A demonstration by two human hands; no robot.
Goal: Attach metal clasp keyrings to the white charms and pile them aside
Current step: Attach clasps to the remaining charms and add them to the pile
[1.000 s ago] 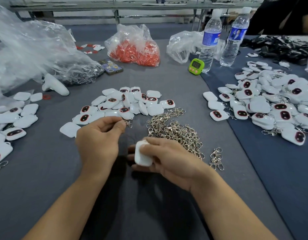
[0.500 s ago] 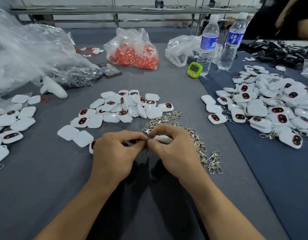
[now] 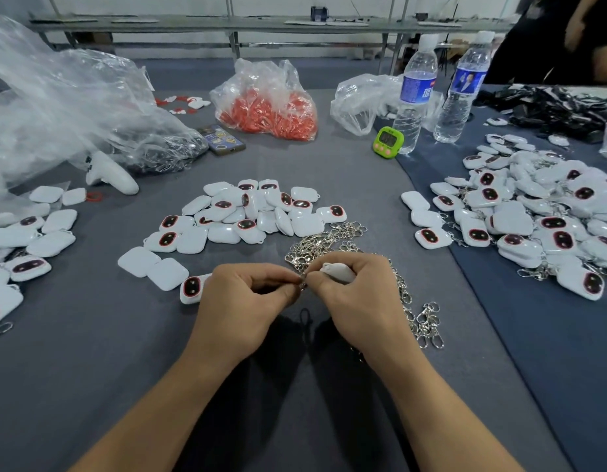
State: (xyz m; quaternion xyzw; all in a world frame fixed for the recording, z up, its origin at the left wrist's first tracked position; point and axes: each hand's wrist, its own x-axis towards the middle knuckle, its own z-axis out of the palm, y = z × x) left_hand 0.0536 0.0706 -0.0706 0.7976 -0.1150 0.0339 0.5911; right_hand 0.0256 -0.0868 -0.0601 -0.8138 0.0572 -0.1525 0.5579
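Observation:
My right hand (image 3: pixel 360 298) grips a white charm (image 3: pixel 339 271), seen edge-on between thumb and fingers. My left hand (image 3: pixel 240 301) pinches a small metal clasp keyring (image 3: pixel 302 282) right at the charm's near end, so both hands meet fingertip to fingertip above the grey table. Behind my right hand lies a heap of loose metal clasps (image 3: pixel 329 243), trailing to the right. Further back sits a pile of white charms (image 3: pixel 254 212) with dark red-rimmed faces. On the right, a bigger pile of charms with clasps attached (image 3: pixel 540 216) covers the blue cloth.
More charms (image 3: pixel 26 240) lie at the left edge beside clear plastic bags (image 3: pixel 56 107). A bag of red parts (image 3: pixel 268 110), a green timer (image 3: pixel 388 142), two water bottles (image 3: pixel 414 93), a phone (image 3: pixel 222 139) and a white controller (image 3: pixel 109 173) stand at the back. A person sits far right.
My two hands came together: the left brought the clasp over to the charm, and the right turned the charm edge-on. Since half a second ago they have stayed joined.

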